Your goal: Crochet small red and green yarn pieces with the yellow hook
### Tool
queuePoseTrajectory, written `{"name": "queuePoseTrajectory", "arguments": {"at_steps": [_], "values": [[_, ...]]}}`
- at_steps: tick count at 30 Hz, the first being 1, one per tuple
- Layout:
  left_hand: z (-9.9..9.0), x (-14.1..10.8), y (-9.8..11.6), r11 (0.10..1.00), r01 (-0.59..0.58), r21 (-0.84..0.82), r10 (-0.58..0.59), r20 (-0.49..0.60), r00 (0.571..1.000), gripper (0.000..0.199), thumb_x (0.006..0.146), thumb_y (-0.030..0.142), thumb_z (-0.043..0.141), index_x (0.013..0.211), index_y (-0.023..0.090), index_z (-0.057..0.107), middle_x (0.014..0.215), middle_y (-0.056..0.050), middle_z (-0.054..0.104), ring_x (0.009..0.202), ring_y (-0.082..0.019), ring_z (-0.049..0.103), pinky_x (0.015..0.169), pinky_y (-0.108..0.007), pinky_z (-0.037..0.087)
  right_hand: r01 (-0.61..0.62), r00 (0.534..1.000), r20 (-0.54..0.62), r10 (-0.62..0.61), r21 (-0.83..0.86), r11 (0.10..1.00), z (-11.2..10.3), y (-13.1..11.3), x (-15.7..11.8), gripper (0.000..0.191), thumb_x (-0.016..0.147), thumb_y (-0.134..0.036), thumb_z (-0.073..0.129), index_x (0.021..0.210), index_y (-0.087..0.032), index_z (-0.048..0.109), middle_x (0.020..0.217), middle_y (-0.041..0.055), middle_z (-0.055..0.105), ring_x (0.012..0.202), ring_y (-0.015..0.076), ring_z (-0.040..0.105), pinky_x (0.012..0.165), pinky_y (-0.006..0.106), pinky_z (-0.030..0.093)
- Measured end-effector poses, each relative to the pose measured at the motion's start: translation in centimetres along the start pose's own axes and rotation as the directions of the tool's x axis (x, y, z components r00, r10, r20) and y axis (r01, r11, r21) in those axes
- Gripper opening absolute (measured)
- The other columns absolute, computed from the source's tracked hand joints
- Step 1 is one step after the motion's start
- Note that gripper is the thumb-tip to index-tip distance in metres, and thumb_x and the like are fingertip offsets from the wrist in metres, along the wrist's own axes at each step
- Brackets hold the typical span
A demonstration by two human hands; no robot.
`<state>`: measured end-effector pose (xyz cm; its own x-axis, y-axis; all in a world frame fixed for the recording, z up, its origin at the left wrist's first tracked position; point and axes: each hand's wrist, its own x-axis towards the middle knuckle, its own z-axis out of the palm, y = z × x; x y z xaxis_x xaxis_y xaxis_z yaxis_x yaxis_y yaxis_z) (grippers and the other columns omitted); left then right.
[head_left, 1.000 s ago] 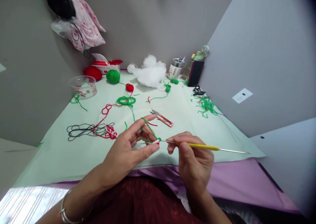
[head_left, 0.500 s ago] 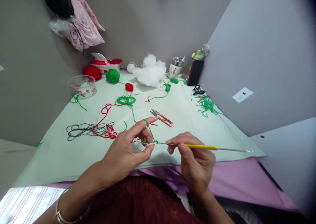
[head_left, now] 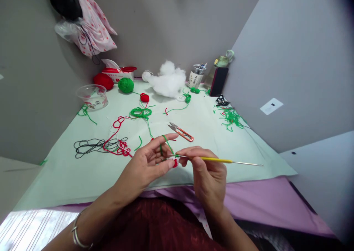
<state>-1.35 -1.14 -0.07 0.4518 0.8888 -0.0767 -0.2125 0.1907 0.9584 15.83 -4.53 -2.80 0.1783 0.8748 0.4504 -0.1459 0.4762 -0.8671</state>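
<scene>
Pale cloth [head_left: 69,177] before you, with hook [head_left: 217,159] and small stitched piece [head_left: 175,163] held over its near side.
The cloth's near edge runs just below your hands, and there is room on it between your right hand [head_left: 208,177] and the heap of green clippings [head_left: 232,118]. Towards the back, the tissue box [head_left: 118,76] has a tissue [head_left: 110,64] standing out of it; the clear tub [head_left: 96,103] has contents you can't make out; the cup [head_left: 195,80] holds pens [head_left: 203,66]. Your right hand is clamped on the hook's yellow handle; its long axis runs left to right, dipping slightly rightward, one metal tip pointing right, the other end at the stitched piece. Your left hand [head_left: 143,166] pinches that red-and-white piece, green yarn [head_left: 168,145] looped over its index finger.
</scene>
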Motion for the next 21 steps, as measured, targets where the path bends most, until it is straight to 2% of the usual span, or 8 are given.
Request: {"name": "queuePoseTrajectory", "arguments": {"at_steps": [4,8,11,13,14,16,19,21], "values": [[0.4,0.3,-0.5,0.992,-0.051,-0.112,0.046,-0.044,0.998,0.057,0.085,0.027,0.087,0.140,0.030,0.070,0.095,0.000,0.068,0.092,-0.016,0.065,0.092,-0.030,0.053,0.062,0.998,-0.019,-0.063,-0.048,0.997,0.4,-0.2,0.2,0.017,0.104,-0.024,0.065,0.105,-0.030,0.081,0.091,0.0009,0.076,0.075,0.0143,0.069,0.069,0.030,0.056],[1.4,0.4,-0.8,0.978,-0.050,-0.203,0.031,-0.096,0.995,0.058,0.083,0.023,0.089,0.138,0.027,0.071,0.086,0.002,0.069,0.085,-0.014,0.065,0.090,-0.028,0.051,0.191,0.981,0.018,-0.193,-0.257,0.947,0.6,0.2,-0.1,0.021,0.102,-0.019,0.066,0.109,-0.031,0.081,0.091,0.0032,0.073,0.084,0.0181,0.070,0.070,0.032,0.059],[2.1,0.3,-0.9,0.958,0.018,-0.286,-0.045,-0.090,0.995,0.058,0.078,0.025,0.092,0.134,0.024,0.075,0.086,0.001,0.070,0.084,-0.014,0.064,0.085,-0.027,0.050,0.374,0.921,0.109,-0.373,-0.508,0.776,0.3,0.9,-0.6,0.038,0.097,-0.011,0.069,0.124,-0.036,0.078,0.101,0.0056,0.075,0.089,0.0205,0.072,0.072,0.035,0.061],[2.1,0.3,-0.9,0.925,0.111,-0.364,-0.135,-0.040,0.990,0.055,0.077,0.029,0.093,0.129,0.023,0.077,0.088,0.000,0.070,0.082,-0.013,0.062,0.082,-0.025,0.050,0.452,0.882,0.171,-0.440,-0.573,0.683,0.0,1.1,-0.8,0.044,0.096,-0.010,0.070,0.130,-0.037,0.075,0.106,0.0067,0.076,0.093,0.0224,0.073,0.073,0.037,0.062],[1.9,0.2,-0.8,0.906,0.150,-0.396,-0.172,-0.020,0.985,0.052,0.077,0.029,0.093,0.126,0.023,0.079,0.087,0.000,0.070,0.080,-0.013,0.060,0.081,-0.025,0.049,0.446,0.885,0.162,-0.436,-0.559,0.699,-0.1,1.0,-0.8,0.042,0.096,-0.010,0.069,0.129,-0.036,0.076,0.105,0.0066,0.076,0.092,0.0225,0.073,0.073,0.037,0.062],[1.4,0.3,-0.7,0.886,0.175,-0.429,-0.200,-0.014,0.980,0.043,0.078,0.028,0.092,0.119,0.023,0.082,0.085,0.001,0.068,0.077,-0.011,0.058,0.079,-0.022,0.048,0.373,0.919,0.067,-0.389,-0.468,0.801,-0.1,0.6,-0.5,0.033,0.099,-0.011,0.065,0.120,-0.033,0.078,0.097,0.0053,0.076,0.086,0.0208,0.072,0.071,0.036,0.060],[0.9,0.4,-0.5,0.912,0.112,-0.393,-0.145,-0.055,0.988,0.035,0.080,0.025,0.090,0.114,0.024,0.085,0.084,0.001,0.067,0.075,-0.009,0.056,0.075,-0.020,0.046,0.225,0.963,-0.085,-0.254,-0.262,0.939,0.1,-0.2,0.2,0.019,0.103,-0.018,0.063,0.104,-0.028,0.080,0.083,0.0023,0.072,0.072,0.0173,0.066,0.065,0.033,0.055],[0.8,0.4,-0.6,0.937,0.072,-0.342,-0.097,-0.055,0.994,0.034,0.080,0.025,0.090,0.114,0.025,0.085,0.084,0.001,0.068,0.077,-0.010,0.057,0.076,-0.020,0.046,0.138,0.985,-0.084,-0.151,-0.144,0.980,0.3,-0.3,0.5,0.016,0.103,-0.023,0.064,0.098,-0.026,0.079,0.081,0.0014,0.071,0.069,0.0158,0.064,0.063,0.032,0.053]]}}
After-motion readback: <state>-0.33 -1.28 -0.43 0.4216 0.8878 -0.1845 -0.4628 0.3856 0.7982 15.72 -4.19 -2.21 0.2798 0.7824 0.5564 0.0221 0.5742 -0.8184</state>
